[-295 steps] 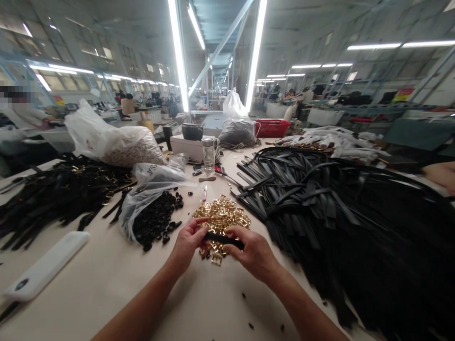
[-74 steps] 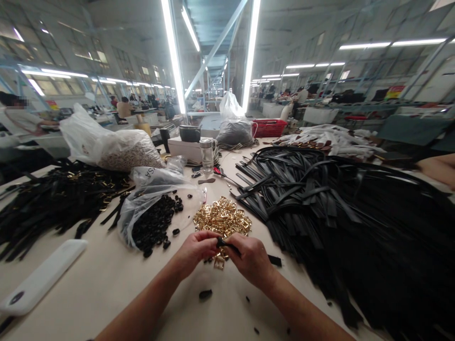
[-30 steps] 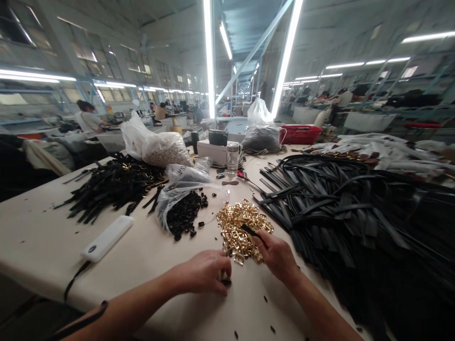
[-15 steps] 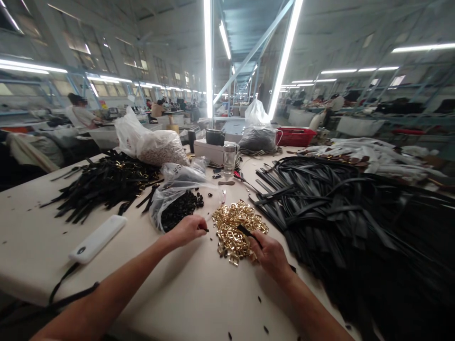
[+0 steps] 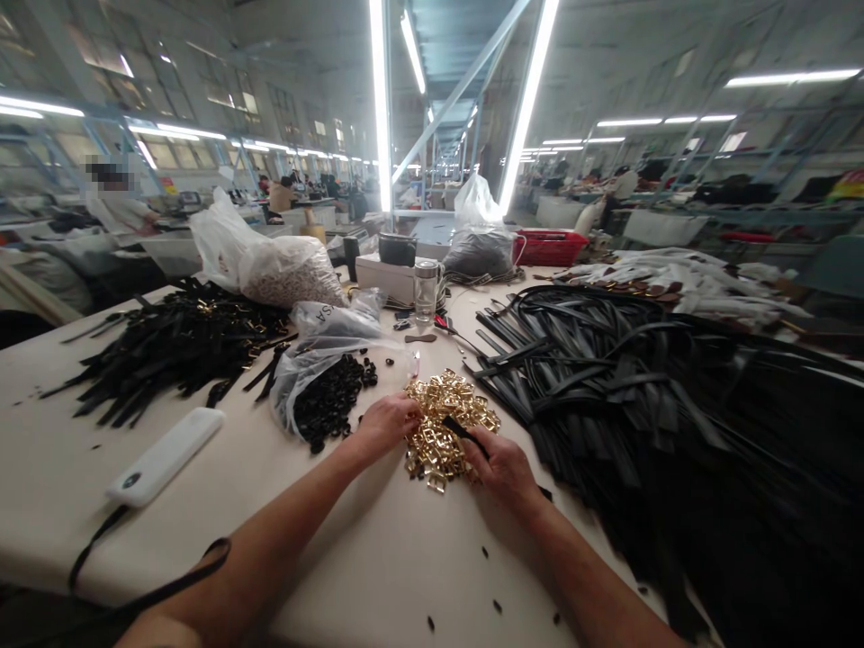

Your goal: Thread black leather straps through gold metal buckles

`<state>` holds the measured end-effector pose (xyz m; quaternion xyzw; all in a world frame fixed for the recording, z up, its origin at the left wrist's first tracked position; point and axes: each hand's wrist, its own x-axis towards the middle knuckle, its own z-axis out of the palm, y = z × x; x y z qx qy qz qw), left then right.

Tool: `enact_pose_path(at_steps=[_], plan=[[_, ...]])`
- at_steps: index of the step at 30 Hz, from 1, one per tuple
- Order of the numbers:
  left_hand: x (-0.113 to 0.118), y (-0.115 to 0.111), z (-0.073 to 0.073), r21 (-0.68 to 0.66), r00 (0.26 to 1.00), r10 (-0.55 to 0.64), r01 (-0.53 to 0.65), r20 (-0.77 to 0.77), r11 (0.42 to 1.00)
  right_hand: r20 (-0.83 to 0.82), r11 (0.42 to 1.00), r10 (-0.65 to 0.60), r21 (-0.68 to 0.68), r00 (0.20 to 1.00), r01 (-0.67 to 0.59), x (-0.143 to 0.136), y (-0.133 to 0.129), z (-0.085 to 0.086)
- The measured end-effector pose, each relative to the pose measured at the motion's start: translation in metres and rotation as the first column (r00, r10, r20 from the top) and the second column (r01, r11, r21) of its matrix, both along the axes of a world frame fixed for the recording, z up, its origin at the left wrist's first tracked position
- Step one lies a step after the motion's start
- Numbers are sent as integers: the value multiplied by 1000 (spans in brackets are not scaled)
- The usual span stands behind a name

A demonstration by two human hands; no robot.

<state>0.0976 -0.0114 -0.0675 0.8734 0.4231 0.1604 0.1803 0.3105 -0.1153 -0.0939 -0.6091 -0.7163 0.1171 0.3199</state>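
Note:
A heap of gold buckles [image 5: 445, 418] lies on the pale table [image 5: 351, 576] between my hands. My left hand [image 5: 395, 421] is at the heap's left edge, its fingers closed together; what they hold, if anything, is too small to name. On the heap's right side my right hand [image 5: 503, 463] is closed round a black strap [image 5: 464, 434], whose end sticks out over the buckles. Small black loops [image 5: 328, 396] spill from an open clear plastic bag [image 5: 287, 378] left of the heap. Long black straps [image 5: 607, 387] are piled at the right.
Black straps with gold buckles [image 5: 168, 346] lie at the left, behind a white power bank [image 5: 166, 456] with a cable. A glass jar [image 5: 425, 292], a white box [image 5: 384, 277], stuffed bags and a red basket [image 5: 550, 247] stand at the back. A person [image 5: 114, 202] is far left.
My left hand has moved right, from beside the black loops to the buckle heap. My right hand still holds the strap in about the same place. The whole view has shifted slightly.

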Motion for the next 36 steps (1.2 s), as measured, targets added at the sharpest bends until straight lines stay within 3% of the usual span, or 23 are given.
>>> enact_pose_path(at_steps=[12, 16, 20, 22, 24, 28, 31, 36], plan=[[3, 0, 2, -45, 988, 110, -106, 109, 993, -14, 1000, 6, -15, 1000, -7, -4, -2, 4], [-2, 1, -1, -223, 924, 182, -110, 336, 969, -33, 1000, 7, -12, 999, -7, -3, -2, 5], [-4, -6, 3, -588, 677, 419, 25, 605, 809, -70, 1000, 10, -12, 998, -11, -4, -3, 7], [-2, -13, 6, -687, 591, 509, 109, 626, 718, -72, 1000, 19, -6, 997, -19, -6, -5, 9], [3, -21, 5, -728, 536, 558, 169, 633, 664, -70, 1000, 27, -1, 997, -27, -7, -6, 11], [12, -32, -6, -769, 443, 635, 257, 633, 586, -77, 1000, 27, 4, 997, -27, -10, -8, 12], [16, -36, -13, -797, 417, 679, 320, 604, 513, -84, 1000, 20, 4, 996, -19, -11, -8, 10], [19, -40, -16, -804, 394, 704, 356, 591, 476, -97, 999, 49, 18, 994, -47, -11, -7, 11]])
